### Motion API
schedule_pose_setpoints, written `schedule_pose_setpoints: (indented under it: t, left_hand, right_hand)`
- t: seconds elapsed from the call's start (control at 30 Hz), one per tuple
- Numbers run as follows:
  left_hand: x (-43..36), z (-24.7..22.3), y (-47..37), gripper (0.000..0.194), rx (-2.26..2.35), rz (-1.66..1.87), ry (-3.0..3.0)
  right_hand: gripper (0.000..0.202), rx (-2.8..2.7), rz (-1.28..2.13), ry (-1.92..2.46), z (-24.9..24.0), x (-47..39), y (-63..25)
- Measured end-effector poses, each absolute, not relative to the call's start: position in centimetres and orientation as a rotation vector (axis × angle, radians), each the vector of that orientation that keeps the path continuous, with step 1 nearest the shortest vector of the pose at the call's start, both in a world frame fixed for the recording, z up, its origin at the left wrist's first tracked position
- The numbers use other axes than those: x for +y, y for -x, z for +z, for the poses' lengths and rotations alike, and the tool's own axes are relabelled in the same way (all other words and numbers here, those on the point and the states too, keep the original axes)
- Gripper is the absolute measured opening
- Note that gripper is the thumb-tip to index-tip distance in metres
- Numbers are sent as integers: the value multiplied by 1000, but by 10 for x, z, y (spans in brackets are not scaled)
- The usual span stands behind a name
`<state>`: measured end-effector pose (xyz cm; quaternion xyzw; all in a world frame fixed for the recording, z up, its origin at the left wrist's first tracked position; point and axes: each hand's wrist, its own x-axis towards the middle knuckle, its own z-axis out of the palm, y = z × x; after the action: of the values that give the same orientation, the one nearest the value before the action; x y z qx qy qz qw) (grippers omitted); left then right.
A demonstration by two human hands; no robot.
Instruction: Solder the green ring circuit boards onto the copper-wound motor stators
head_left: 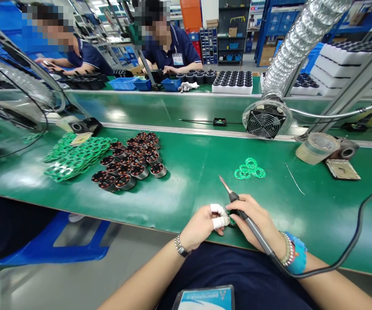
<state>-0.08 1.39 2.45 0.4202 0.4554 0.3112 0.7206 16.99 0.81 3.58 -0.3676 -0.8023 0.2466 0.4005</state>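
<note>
A: What are the hands doing?
B: The left hand (pixel 202 226) pinches a small round part (pixel 233 218) with green on it, near the edge of the table (pixel 189 163). Its fingers are close together, with white, wrinkly wraps (pixel 218 209) on them.

A: And the right hand (pixel 258 219)?
B: It holds a soldering iron (pixel 255 232) across it, like a fat pen. The tip is thin metal and points away from the body. Its fingertips are close by the round part, but I can't tell if they pinch it.

A: What do the other things feel like?
B: The table looks smooth and shiny green. The coil rounds (pixel 139 160) are short drums with metal sides and coppery wire inside. The loose rings (pixel 250 163) are flat and green, with holes in the middle. The silver hose (pixel 299 47) is all crinkly, like foil.

A: Can you count them?
B: One iron, one round part, and two wraps. I see about five loose rings, some on top of others, and about twenty coil rounds. One black fan (pixel 265 122) sits under that hose, and one thin wire (pixel 295 179) lies alone. The green pile (pixel 76 157) on the left has too many rings to count!
</note>
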Motion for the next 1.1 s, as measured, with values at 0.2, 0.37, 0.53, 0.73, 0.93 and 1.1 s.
schedule_pose_setpoints:
  t: [0.2,0.37,0.53,0.73,0.93,1.1]
  left_hand:
    - [9,19,1,20,1041,752,-906]
    - [4,16,3,21,1018,766,-934]
    - [3,17,5,22,1013,737,-926]
    - [6,18,7,20,1006,711,-943]
    - [6,19,8,21,979,715,-942]
    - [6,18,9,20,967,710,-954]
  right_hand:
    - [18,-2009,613,910,29,10,-161]
    - [19,-2000,625,959,31,0,-166]
    - [19,-1906,656,1005,46,-12,-192]
    - [28,-1925,769,960,56,-22,-214]
    - [18,-1865,831,1047,55,-20,-213]
    - [17,-1875,823,1049,55,-19,-212]
